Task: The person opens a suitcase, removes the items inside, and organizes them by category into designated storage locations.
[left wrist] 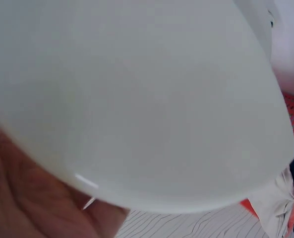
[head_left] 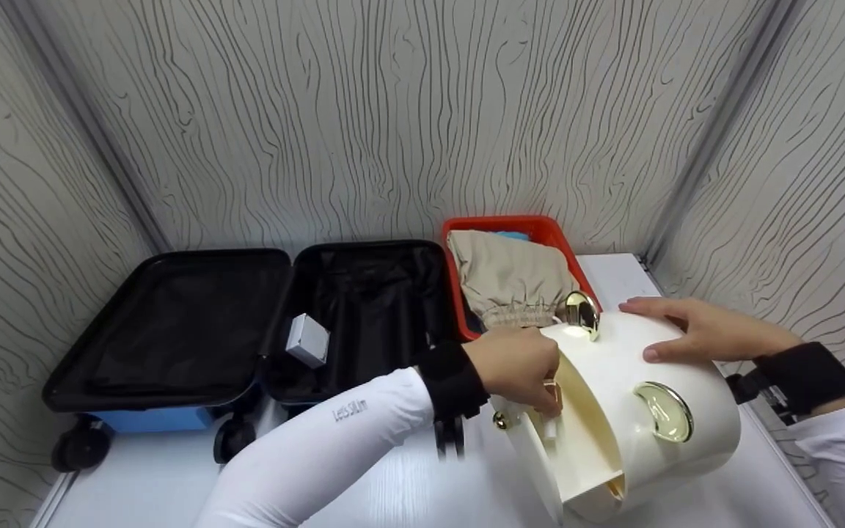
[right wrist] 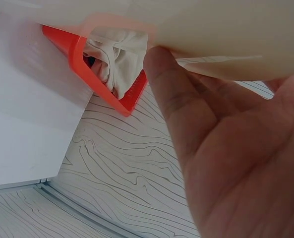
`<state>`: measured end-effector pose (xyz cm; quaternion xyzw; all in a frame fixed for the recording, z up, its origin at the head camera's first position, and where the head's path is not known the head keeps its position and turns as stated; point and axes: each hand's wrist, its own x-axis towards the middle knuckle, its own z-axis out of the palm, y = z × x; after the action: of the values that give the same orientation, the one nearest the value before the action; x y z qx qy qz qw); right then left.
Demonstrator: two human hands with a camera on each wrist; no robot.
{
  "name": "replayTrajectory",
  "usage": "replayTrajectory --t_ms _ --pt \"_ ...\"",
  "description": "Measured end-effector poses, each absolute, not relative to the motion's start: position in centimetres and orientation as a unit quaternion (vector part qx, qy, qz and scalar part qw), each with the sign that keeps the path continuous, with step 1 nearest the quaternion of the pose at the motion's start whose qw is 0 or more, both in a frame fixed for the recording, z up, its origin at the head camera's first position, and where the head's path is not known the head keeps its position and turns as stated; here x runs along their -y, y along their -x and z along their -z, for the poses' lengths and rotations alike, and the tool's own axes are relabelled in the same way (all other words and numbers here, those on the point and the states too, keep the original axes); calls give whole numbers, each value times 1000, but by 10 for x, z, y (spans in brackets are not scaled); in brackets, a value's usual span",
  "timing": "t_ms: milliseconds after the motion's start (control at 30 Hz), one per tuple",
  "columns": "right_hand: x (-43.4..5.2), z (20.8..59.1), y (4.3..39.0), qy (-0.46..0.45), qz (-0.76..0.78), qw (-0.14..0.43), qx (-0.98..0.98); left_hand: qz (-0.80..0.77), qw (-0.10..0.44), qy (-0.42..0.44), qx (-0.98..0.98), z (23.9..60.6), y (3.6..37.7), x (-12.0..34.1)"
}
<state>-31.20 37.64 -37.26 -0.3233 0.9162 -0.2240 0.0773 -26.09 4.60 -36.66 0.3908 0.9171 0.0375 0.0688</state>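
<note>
We see left hand (head_left: 521, 367) pinching gold clasp (head_left: 551, 392) on white box (head_left: 635, 418); right hand (head_left: 701, 330) flat on box top, grasping nothing; red basket (head_left: 510, 224) behind box.

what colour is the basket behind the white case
Red-orange: the basket holding beige cloth; it shows best in the head view.

Left hand (head_left: 521, 367) curled gripping, right hand (head_left: 694, 330) lying flat, fingers straight.

Left hand (head_left: 521, 367) fingertips hidden inside cream case (head_left: 635, 411); case bottom cut by lower frame edge. Left wrist view: case (left wrist: 137, 99) blurred, fills frame.
</note>
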Motion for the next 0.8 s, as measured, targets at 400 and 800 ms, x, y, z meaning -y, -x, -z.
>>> replayTrajectory --t_ms 400,800 --pt "-375 372 312 325 219 71 -917 -18 104 -364 -926 372 266 -54" --pt "-377 374 313 322 234 74 -914 -39 120 -333 -934 371 262 -51"
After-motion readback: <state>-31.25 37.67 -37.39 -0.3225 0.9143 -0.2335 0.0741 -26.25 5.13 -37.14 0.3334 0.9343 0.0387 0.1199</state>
